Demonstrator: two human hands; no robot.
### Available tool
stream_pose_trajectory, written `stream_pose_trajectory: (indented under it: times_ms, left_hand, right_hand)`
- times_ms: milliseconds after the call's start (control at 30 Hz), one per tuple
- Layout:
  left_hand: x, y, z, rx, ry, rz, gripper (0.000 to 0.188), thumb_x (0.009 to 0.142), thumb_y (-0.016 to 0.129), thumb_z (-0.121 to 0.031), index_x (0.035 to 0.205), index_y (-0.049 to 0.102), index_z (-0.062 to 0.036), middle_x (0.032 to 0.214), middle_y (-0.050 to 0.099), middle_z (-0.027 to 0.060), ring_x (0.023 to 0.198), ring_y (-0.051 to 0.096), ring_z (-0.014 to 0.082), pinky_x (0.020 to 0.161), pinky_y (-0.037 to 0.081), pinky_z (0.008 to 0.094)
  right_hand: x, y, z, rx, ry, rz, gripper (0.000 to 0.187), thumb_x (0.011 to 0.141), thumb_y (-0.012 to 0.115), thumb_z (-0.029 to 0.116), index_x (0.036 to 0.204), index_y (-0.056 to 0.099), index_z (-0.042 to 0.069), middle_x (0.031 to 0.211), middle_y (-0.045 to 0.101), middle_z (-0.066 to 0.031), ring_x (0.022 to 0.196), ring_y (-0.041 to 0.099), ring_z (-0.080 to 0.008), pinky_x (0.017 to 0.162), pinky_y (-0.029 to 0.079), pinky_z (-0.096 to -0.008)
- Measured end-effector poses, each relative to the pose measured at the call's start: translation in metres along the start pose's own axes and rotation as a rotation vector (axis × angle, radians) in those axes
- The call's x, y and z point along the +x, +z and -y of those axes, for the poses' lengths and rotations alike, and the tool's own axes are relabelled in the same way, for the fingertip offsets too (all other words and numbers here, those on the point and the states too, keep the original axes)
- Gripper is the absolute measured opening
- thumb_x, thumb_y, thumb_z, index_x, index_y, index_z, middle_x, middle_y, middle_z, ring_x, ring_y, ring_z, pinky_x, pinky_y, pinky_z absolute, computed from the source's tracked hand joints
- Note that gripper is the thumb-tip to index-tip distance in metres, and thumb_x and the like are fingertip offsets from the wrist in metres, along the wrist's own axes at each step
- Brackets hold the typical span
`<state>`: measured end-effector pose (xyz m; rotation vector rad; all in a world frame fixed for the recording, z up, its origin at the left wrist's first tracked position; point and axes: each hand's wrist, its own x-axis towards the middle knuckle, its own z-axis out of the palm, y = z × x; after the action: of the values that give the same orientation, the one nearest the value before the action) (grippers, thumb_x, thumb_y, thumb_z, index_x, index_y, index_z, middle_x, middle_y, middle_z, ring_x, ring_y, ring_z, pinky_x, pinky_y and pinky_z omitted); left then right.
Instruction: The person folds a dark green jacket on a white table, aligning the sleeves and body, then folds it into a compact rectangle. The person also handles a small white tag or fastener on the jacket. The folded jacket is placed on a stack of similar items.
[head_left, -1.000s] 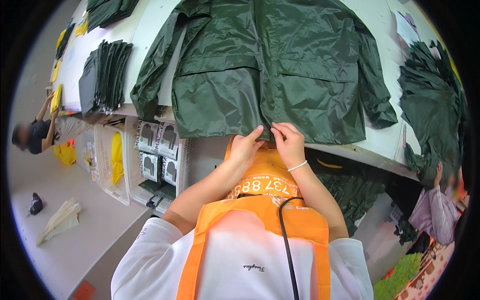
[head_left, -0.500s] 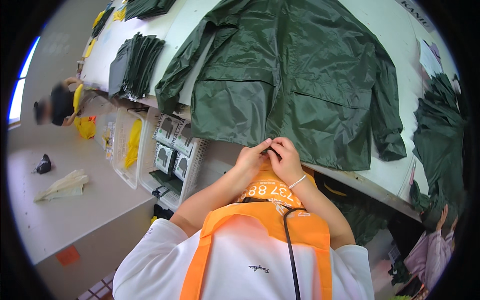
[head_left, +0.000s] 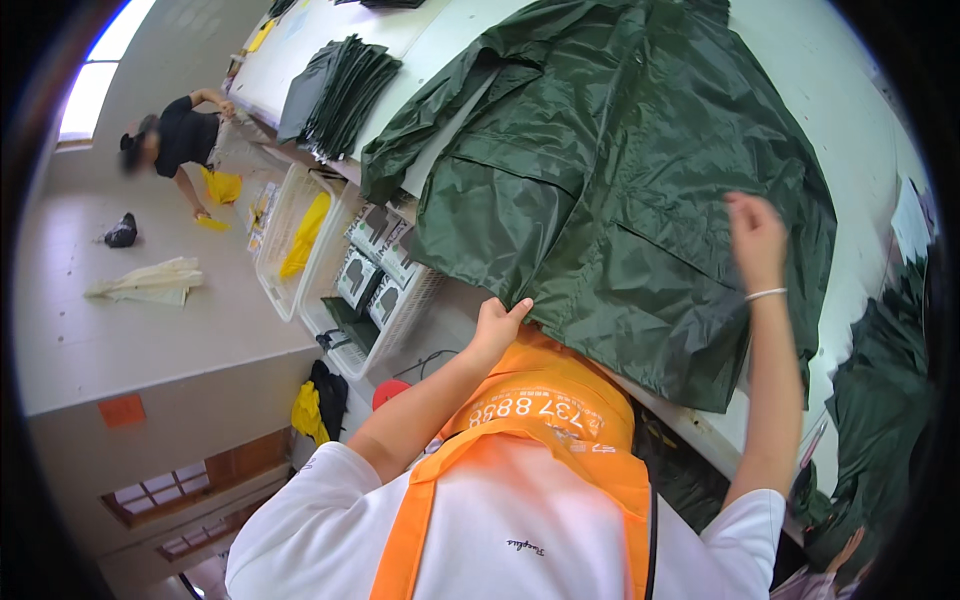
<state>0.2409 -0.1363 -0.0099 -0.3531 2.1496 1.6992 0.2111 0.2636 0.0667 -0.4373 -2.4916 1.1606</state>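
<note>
Left grip is pinched shut on the lower hem of the dark green rain jacket, at the near edge of the desk. I see the right grip raised over the jacket's right side, fingers loosely curled; I cannot tell whether it touches or holds the fabric. A white band sits on that wrist. The jacket lies spread flat, front up, its hem hanging slightly over the desk edge. A stack of folded green garments lies farther left on the same desk. White baskets stand beneath it. Another person in black bends over at far left.
</note>
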Motion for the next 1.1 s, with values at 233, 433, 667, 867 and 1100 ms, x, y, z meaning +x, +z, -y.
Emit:
stream_pose_trajectory:
  times_ms: [233,433,667,867,1100]
  left_hand:
    - [0.030,-0.044,-0.006,0.248,-0.143,-0.227,0.024,0.077,0.074,-0.018,0.078,0.065,0.0044,0.076,0.065,0.0074,0.067,0.059,0.0174,0.062,0.048,0.0336]
    - [0.065,-0.054,-0.093,0.800,0.695,-0.924,0.062,0.075,0.075,-0.021,0.124,0.046,0.0046,0.116,0.055,0.0163,0.109,0.053,0.0254,0.090,0.043,0.0355]
    - [0.047,0.100,-0.271,0.094,0.259,0.369,0.048,0.082,0.062,-0.011,0.126,0.050,0.0046,0.110,0.062,0.0116,0.099,0.058,0.0169,0.083,0.045,0.0273]
    - [-0.035,0.006,-0.316,-0.132,0.411,0.528,0.035,0.077,0.042,0.001,0.107,0.059,0.0077,0.095,0.065,0.0068,0.087,0.059,0.0107,0.080,0.045,0.0223]
    - [-0.119,-0.152,-0.368,-0.240,1.226,1.055,0.011,0.081,0.052,-0.010,0.074,0.046,-0.0038,0.081,0.059,0.0034,0.066,0.049,0.0094,0.059,0.044,0.0262]
  right_hand:
    - [0.088,-0.124,-0.247,-0.614,0.534,-0.059,0.069,0.077,0.064,0.049,0.122,0.054,-0.002,0.119,0.055,-0.0242,0.113,0.052,-0.0318,0.096,0.041,-0.0372]
    - [0.057,-0.039,-0.071,0.901,0.559,0.037,0.035,0.082,0.060,0.013,0.115,0.059,-0.001,0.097,0.064,-0.0074,0.083,0.061,-0.0157,0.075,0.049,-0.0301]
    - [-0.036,0.040,0.118,0.694,-0.198,0.566,0.052,0.084,0.066,0.013,0.131,0.048,-0.001,0.115,0.063,-0.0127,0.100,0.060,-0.0139,0.091,0.046,-0.0257]
    - [-0.075,0.010,0.050,0.906,0.428,0.246,0.030,0.091,0.055,0.028,0.089,0.065,0.000,0.085,0.068,-0.0108,0.071,0.064,-0.0137,0.058,0.051,-0.0263]
    - [-0.121,0.190,0.068,1.342,0.611,0.064,0.025,0.089,0.059,0.021,0.104,0.055,0.002,0.096,0.064,-0.0120,0.086,0.062,-0.0165,0.072,0.051,-0.0312]
